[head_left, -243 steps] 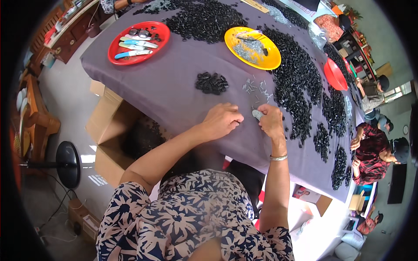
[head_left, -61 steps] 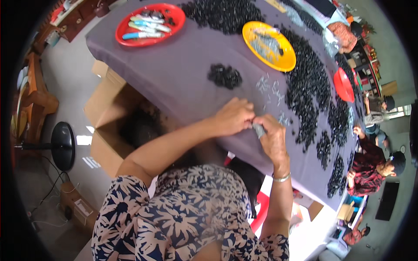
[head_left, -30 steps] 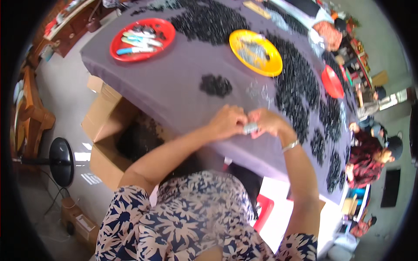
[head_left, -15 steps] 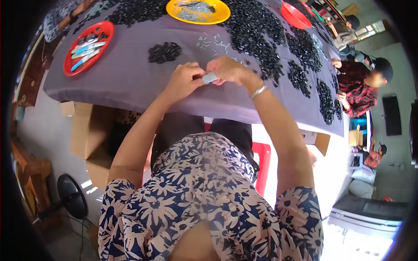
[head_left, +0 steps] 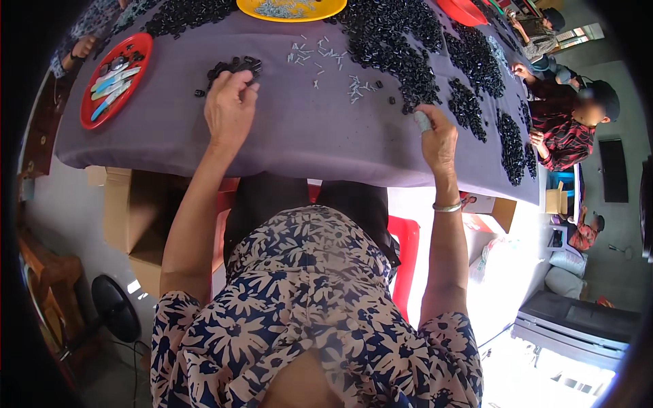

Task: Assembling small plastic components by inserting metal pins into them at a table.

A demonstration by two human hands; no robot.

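My left hand [head_left: 230,114] is over the near side of a small heap of black pieces [head_left: 236,66], its fingers loosely bent and apart, with nothing visible in them. My right hand [head_left: 439,138] is at the near edge of a large spread of small black pieces [head_left: 388,47]. Its thumb and forefinger are pressed together; what is between them is too small to make out. A pale grey wrap [head_left: 422,122] covers one digit of that hand. Between the hands, farther back, lie loose small silvery pins [head_left: 320,53] and a second cluster of pins [head_left: 356,88].
A red tray [head_left: 141,51] with knives and black pieces lies at the left. At the back are a yellow plate [head_left: 292,18] of pins and a red bowl [head_left: 461,13]. A person in a checked shirt [head_left: 562,139] works at the right; another person's hand [head_left: 83,47] is at far left.
My hands have parted from the middle of the table. The left moved left to the small heap; the right moved right to the large spread. The view has shifted slightly.
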